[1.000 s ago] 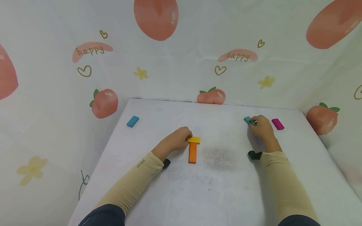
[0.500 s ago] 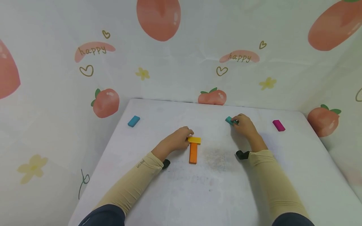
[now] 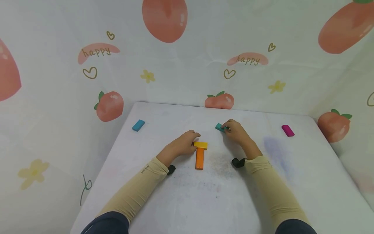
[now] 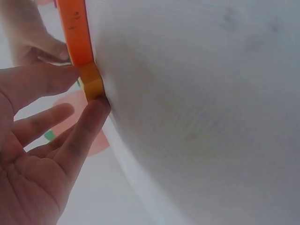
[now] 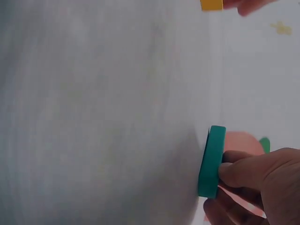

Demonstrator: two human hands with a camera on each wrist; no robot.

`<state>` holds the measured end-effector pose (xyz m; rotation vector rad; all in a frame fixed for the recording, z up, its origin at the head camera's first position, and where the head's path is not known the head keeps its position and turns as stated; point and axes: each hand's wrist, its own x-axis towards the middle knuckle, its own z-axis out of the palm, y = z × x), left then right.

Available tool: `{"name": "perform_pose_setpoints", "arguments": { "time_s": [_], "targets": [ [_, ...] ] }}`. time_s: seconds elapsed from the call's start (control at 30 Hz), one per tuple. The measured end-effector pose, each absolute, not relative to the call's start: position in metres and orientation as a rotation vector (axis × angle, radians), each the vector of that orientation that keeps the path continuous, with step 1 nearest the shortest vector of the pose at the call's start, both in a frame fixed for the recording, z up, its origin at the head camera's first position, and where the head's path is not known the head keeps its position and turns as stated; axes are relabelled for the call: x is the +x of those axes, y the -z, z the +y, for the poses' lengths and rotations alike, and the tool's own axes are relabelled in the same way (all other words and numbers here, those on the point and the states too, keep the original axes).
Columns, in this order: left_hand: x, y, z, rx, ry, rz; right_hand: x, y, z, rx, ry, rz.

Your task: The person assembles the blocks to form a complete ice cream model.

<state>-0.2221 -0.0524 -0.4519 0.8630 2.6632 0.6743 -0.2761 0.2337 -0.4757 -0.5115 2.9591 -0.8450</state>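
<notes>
My left hand [image 3: 182, 144] pinches the left end of a yellow block [image 3: 201, 145]. In the left wrist view, thumb and index finger lie on either side of the yellow block [image 4: 91, 83]. That block sits crosswise at the far end of an orange block [image 3: 199, 158], the two making a T on the white table. Farther back and to the right, my right hand [image 3: 237, 131] holds a teal block [image 3: 219, 127] between thumb and fingers. The right wrist view shows the teal block [image 5: 212, 161] from the side, with part of it behind my fingers.
A blue block [image 3: 138, 125] lies at the table's back left, a magenta block [image 3: 288, 130] at its back right. The white table [image 3: 181, 201] meets a fruit-printed cloth [image 3: 181, 71] behind. Black wrist-worn pieces [image 3: 238, 162] sit under both wrists.
My right hand has carried the teal block leftward from near the magenta block toward the middle. My left hand stays at the yellow block. The camera view has shifted slightly.
</notes>
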Motion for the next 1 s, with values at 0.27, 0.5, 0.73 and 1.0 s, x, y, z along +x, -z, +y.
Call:
{"name": "perform_pose_setpoints", "arguments": {
  "time_s": [0.27, 0.5, 0.73, 1.0],
  "targets": [
    [-0.223, 0.452, -0.052, 0.857, -0.66, 2.661, -0.273, 0.474, 0.206, -0.578, 0.816, 2.863],
    [-0.224, 0.455, -0.053, 0.835, -0.656, 2.665, -0.267, 0.471, 0.189, -0.633, 0.843, 2.806],
    [-0.225, 0.457, -0.054, 0.873, -0.684, 2.669, -0.26, 0.471, 0.178, -0.725, 0.845, 2.785],
    [-0.225, 0.456, -0.056, 0.887, -0.7, 2.669, -0.251, 0.468, 0.169, -0.856, 0.865, 2.755]
  ]
}}
